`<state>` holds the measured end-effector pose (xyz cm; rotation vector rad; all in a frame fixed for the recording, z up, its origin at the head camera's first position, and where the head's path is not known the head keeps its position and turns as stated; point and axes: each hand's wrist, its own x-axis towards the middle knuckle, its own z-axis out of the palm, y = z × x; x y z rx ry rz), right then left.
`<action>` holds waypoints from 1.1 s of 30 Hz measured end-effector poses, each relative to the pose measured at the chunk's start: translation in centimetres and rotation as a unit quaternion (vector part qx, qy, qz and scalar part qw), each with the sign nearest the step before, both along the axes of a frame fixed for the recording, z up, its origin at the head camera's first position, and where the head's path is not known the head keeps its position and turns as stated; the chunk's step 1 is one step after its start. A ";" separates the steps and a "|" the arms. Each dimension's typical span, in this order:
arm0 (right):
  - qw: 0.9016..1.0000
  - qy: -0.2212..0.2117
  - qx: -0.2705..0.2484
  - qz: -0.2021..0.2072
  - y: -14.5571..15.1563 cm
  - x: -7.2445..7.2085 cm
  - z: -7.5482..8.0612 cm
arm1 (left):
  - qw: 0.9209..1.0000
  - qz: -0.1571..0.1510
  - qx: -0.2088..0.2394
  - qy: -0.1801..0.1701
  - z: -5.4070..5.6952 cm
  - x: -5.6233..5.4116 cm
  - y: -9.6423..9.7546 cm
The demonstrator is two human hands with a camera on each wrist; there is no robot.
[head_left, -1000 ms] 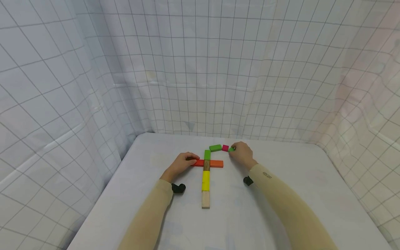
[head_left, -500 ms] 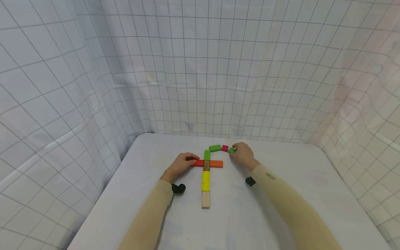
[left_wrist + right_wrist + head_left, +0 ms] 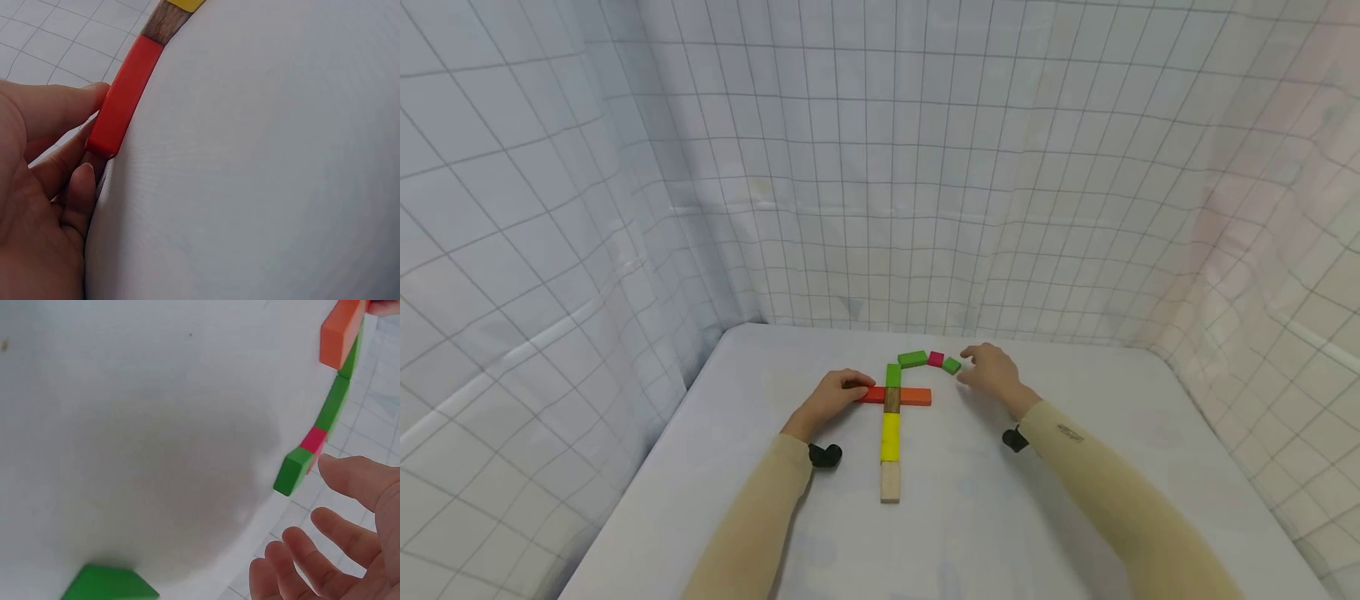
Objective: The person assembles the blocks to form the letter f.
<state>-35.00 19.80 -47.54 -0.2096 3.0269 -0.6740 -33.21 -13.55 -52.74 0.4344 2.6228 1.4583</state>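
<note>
My left hand (image 3: 830, 397) pinches the outer end of a red block (image 3: 125, 97), which lies flat against a dark wood-grain block (image 3: 892, 400). Beyond the wood-grain block an orange block (image 3: 915, 397) continues the crossbar. My right hand (image 3: 996, 372) hovers with spread fingers just right of a small green block (image 3: 951, 366), holding nothing. In the right wrist view, a gap shows between its thumb and that block. Left of it are a pink block (image 3: 936, 359) and a longer green block (image 3: 912, 359), forming a bent row.
Another green block (image 3: 893, 375) joins the bent row to the crossbar. Below the wood-grain block run a yellow block (image 3: 890, 437) and a plain wooden block (image 3: 890, 482). A separate green block (image 3: 109, 584) shows low in the right wrist view. Gridded white curtains (image 3: 880, 167) surround the table.
My right hand has let go of the small green block and moved slightly right, its fingers spreading. The left hand keeps its place on the red block.
</note>
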 end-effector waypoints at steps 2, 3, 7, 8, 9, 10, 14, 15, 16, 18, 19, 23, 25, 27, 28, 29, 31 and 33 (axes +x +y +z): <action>1.000 0.011 0.005 0.012 0.3 0.1 0.4 | 1.000 -0.001 0.003 0.002 0.1 0.0 0.0; 1.000 0.015 0.008 0.016 0.4 0.2 0.6 | 1.000 -0.001 0.005 0.003 0.2 0.0 0.0; 0.999 0.020 0.012 0.026 1.1 0.7 1.3 | 1.000 -0.003 0.008 0.008 0.4 -0.1 -0.1; 0.999 0.018 0.015 0.027 1.2 0.8 1.4 | 1.000 -0.003 0.008 0.008 0.4 -0.2 -0.1; 0.999 0.018 0.017 0.028 1.4 1.0 1.5 | 1.000 -0.003 0.007 0.008 0.4 -0.2 -0.2; 0.999 0.017 0.018 0.029 1.6 1.2 1.6 | 1.000 -0.002 0.006 0.007 0.4 -0.3 -0.2; 0.999 0.012 0.019 0.031 2.4 1.9 1.6 | 1.000 -0.001 0.005 0.006 0.3 -0.3 -0.2; 0.999 0.009 0.016 0.030 2.6 2.2 1.6 | 1.000 -0.001 0.004 0.005 0.2 -0.3 -0.2; 0.999 0.007 0.015 0.033 2.8 2.4 1.5 | 1.000 -0.001 0.003 0.004 0.1 -0.2 -0.2; 0.999 -0.001 0.012 0.032 3.2 2.9 1.3 | 1.000 0.001 0.000 0.002 0.0 -0.1 -0.2; 0.999 -0.005 0.012 0.032 3.5 3.2 1.1 | 1.000 0.003 -0.002 0.000 0.0 0.0 -0.2; 0.999 -0.016 0.006 0.034 4.5 4.2 0.7 | 1.000 0.006 -0.002 -0.002 -0.1 0.3 -0.3; 0.999 -0.016 0.003 0.034 5.1 4.7 0.5 | 1.000 0.003 0.002 -0.002 0.0 0.4 -0.2; 0.999 -0.013 -0.001 0.035 5.8 5.1 0.4 | 1.000 -0.002 0.007 0.001 0.1 0.4 -0.2; 0.999 -0.010 0.000 0.037 6.1 5.3 0.3 | 1.000 -0.004 0.009 0.001 0.1 0.4 -0.1; 0.999 -0.007 0.001 0.039 6.4 5.4 0.2 | 1.000 -0.005 0.010 0.002 0.2 0.4 -0.1; 0.999 -0.003 -0.001 0.043 6.9 5.7 0.0 | 1.000 -0.005 0.011 0.002 0.1 0.3 -0.1; 0.999 -0.003 -0.001 0.049 7.4 5.9 -0.2 | 1.000 -0.002 0.008 0.000 0.0 0.3 -0.1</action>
